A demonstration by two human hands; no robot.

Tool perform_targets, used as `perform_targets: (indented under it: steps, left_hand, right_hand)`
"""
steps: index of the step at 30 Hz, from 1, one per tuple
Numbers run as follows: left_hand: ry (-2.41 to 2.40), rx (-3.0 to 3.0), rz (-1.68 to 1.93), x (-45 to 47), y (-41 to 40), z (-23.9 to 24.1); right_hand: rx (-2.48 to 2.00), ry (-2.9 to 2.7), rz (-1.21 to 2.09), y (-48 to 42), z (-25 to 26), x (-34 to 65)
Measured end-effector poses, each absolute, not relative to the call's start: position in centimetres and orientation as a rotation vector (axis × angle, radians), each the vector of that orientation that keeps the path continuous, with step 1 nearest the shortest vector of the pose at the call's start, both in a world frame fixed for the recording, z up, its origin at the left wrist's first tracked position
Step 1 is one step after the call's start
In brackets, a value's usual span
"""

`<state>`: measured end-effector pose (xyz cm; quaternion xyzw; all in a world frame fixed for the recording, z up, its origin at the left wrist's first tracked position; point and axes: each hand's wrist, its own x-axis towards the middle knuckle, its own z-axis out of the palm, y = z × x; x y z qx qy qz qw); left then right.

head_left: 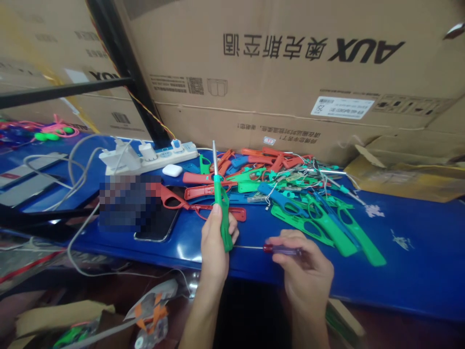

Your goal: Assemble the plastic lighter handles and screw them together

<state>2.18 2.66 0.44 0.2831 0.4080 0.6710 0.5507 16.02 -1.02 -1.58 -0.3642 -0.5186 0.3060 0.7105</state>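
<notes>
My left hand (215, 237) is closed round a green long-nosed lighter (224, 220), its metal tube pointing up and away from me. In my right hand (305, 261) is a screwdriver (281, 249) with a dark red and purple handle. Its thin shaft points left, and the tip meets or lies just beside the lower end of the lighter's handle; I cannot tell which. Beyond my hands spreads a pile of lighter parts: red shell halves (218, 213), green shell halves (345, 232), a blue shell (281, 199), and metal tubes with wires (319, 170).
Behind the blue table (417, 271) stands a large cardboard box (276, 72). A white power strip (170, 156) with chargers and cables lies at the left, near a white earphone case (172, 170) and a dark phone (163, 225). A black metal frame (123, 58) rises at left.
</notes>
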Motion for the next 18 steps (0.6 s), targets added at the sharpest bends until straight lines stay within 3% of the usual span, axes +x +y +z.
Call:
perform_targets:
  steps: [11, 18]
  left_hand:
    - [0.924, 0.702, 1.644, 2.3, 2.4, 0.2]
    - [0.940, 0.724, 1.703, 2.1, 2.2, 0.0]
  right_hand:
    - [-1.044, -0.927, 0.719, -0.9, -1.3, 15.5]
    - [-1.193, -0.924, 0.476, -0.8, -1.4, 17.9]
